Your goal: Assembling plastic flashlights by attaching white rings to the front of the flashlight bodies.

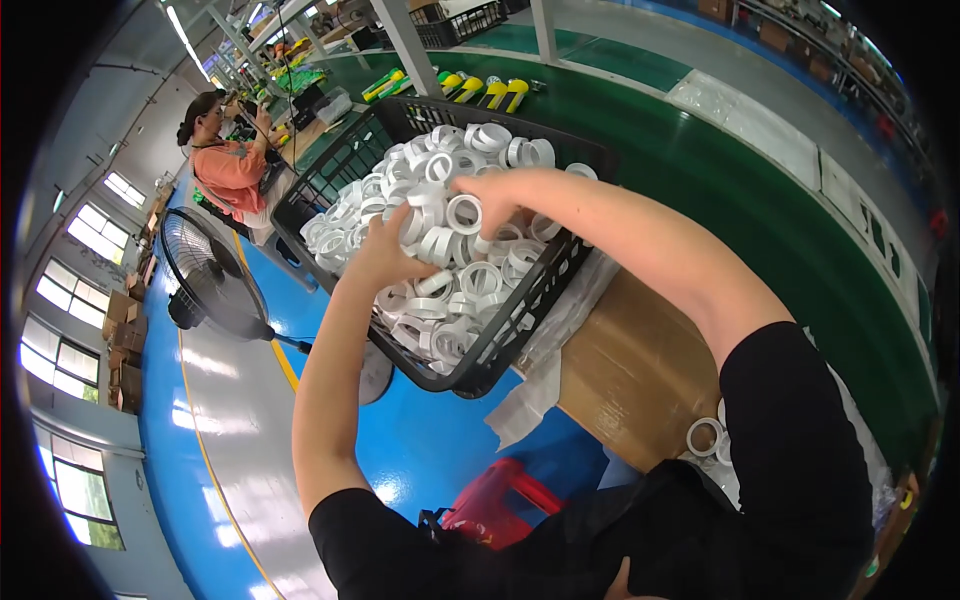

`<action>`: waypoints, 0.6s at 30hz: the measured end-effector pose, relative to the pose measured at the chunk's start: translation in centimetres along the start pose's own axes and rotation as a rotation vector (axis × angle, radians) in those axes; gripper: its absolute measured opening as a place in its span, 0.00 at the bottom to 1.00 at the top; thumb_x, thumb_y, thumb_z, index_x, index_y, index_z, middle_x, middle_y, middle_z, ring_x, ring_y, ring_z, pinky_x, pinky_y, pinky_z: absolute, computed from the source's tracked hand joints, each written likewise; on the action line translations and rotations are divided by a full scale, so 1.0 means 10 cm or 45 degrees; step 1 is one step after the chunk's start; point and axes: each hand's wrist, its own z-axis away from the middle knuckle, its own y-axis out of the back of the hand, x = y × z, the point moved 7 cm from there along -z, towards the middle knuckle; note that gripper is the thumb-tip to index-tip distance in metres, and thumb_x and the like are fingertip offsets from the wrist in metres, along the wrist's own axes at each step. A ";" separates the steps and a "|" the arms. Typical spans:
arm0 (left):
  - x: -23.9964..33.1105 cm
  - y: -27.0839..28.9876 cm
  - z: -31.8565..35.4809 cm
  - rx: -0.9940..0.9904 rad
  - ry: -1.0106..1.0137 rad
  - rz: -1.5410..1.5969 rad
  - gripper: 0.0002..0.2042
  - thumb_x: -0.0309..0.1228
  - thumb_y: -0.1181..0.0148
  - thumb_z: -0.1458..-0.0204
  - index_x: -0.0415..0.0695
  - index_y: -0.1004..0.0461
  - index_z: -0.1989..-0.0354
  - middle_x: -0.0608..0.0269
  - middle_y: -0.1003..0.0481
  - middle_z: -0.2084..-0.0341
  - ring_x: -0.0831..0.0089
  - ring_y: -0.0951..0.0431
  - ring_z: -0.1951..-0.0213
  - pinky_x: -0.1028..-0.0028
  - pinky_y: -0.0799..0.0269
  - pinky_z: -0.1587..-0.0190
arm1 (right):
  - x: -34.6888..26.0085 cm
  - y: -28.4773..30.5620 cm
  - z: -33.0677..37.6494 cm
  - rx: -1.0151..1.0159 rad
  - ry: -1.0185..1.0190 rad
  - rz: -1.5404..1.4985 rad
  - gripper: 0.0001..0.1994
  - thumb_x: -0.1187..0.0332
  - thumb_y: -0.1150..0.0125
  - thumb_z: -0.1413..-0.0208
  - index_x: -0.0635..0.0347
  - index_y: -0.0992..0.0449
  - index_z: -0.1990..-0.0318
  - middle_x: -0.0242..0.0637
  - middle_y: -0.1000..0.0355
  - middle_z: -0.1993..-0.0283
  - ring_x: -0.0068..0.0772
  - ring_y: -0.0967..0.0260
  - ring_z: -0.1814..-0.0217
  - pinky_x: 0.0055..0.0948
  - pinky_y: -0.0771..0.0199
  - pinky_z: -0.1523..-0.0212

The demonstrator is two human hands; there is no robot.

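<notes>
Left hand (388,252) and right hand (506,196) (angled inward) reach among white rings (435,284).

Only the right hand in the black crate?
No, the left hand and the right hand are both among the white rings in the black crate.

Windows (70,295) at left shine brightly, glare streaks the blue floor (425,425), edges curve into black

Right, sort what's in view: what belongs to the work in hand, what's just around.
In use:
- left hand and right hand, among white rings
- black basket holding the rings

Apparently just around:
- fan
- red stool
- yellow-headed items
</notes>
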 end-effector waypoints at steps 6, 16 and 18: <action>0.16 -0.09 -0.14 0.032 -0.303 0.034 0.52 0.43 0.22 0.75 0.52 0.43 0.35 0.41 0.34 0.43 0.45 0.32 0.43 0.58 0.37 0.40 | 0.12 -0.07 -0.07 0.020 -0.013 -0.038 0.59 0.58 0.19 0.77 0.43 0.50 0.31 0.51 0.36 0.40 0.45 0.31 0.44 0.39 0.22 0.55; 0.34 -0.11 -0.26 -0.201 -0.318 0.119 0.36 0.41 0.25 0.75 0.48 0.26 0.49 0.49 0.24 0.55 0.48 0.27 0.51 0.61 0.29 0.47 | 0.28 -0.16 -0.29 0.018 0.039 -0.291 0.51 0.67 0.25 0.69 0.46 0.49 0.32 0.46 0.34 0.42 0.43 0.31 0.46 0.44 0.23 0.59; 0.18 -0.11 -0.40 -0.112 -0.248 0.055 0.34 0.40 0.25 0.74 0.48 0.25 0.50 0.53 0.22 0.57 0.51 0.24 0.53 0.64 0.28 0.50 | 0.23 -0.17 -0.27 -0.073 -0.132 -0.667 0.50 0.68 0.25 0.69 0.46 0.47 0.33 0.45 0.34 0.42 0.42 0.30 0.47 0.43 0.23 0.58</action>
